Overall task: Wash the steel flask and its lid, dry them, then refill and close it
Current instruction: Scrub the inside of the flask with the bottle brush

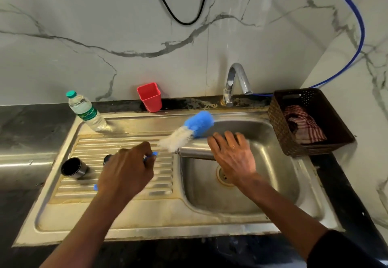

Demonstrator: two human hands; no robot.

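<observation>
Over the sink (210, 223), the right grip (233, 158) clasps the steel flask (195, 152) on its side, while the left grip (126, 169) holds a blue bottle brush (189, 131) with its bristles beside the flask's mouth; best to steady the flask and feed the brush straight in.

Red cup (149, 97) against wall; black cable (184, 23), blue hose (363, 32) above.

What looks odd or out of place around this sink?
Nothing is spilled or broken. The sink carries brownish stains along its rim and drainboard, and the dark ledge behind the tap is patchy and worn. The flask lies sideways only because the right hand holds it so.
</observation>
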